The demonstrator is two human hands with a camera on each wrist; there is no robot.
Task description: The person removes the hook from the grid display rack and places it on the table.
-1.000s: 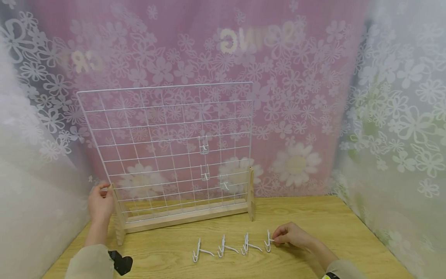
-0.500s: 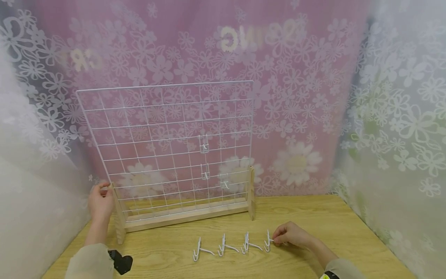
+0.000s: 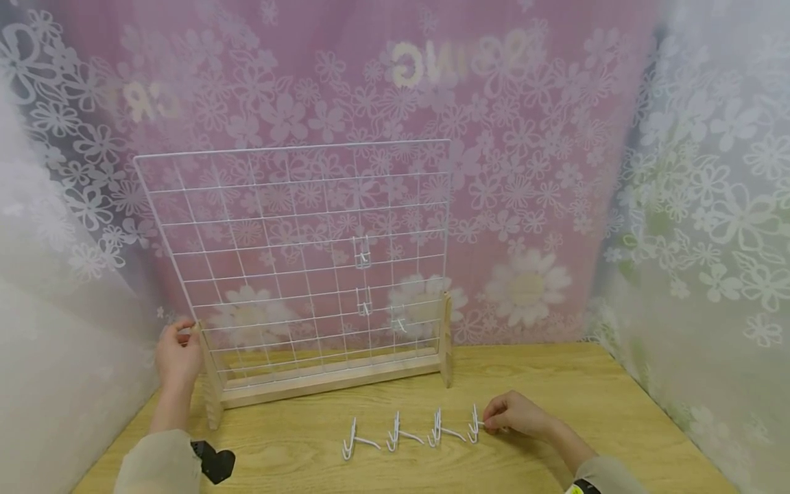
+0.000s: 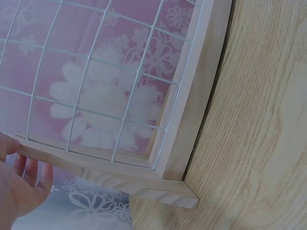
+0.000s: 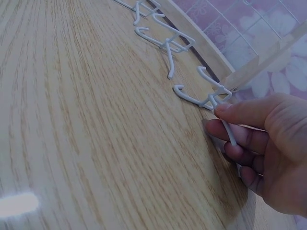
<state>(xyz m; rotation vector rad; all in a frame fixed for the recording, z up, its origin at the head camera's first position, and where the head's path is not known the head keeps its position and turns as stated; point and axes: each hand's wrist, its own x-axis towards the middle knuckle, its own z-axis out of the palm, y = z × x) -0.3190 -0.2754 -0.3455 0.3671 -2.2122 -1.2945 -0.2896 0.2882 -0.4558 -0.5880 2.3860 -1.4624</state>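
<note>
My left hand (image 3: 179, 357) pinches the top of the left post of a wooden stand (image 3: 333, 385), thumb and forefinger meeting there in the left wrist view. A white wire grid panel (image 3: 262, 219) stands upright in it. My right hand (image 3: 518, 415) pinches the prong of a white wire hook (image 5: 194, 100) at the right end of a row on the table. The hook's curved ends lie close to the tabletop; whether they touch it I cannot tell. Left of it lie three similar hooks (image 3: 437, 427), spaced apart.
Three hooks (image 3: 363, 259) hang on the right half of the grid. The wooden table (image 3: 543, 370) reaches back to a pink flowered curtain (image 3: 524, 226). Pale flowered curtains (image 3: 710, 261) close in the sides. A black device (image 3: 214, 463) sits at my left sleeve.
The head view has shifted very slightly, so the scene sits a little higher. Both hands keep their holds and the hooks keep their places.
</note>
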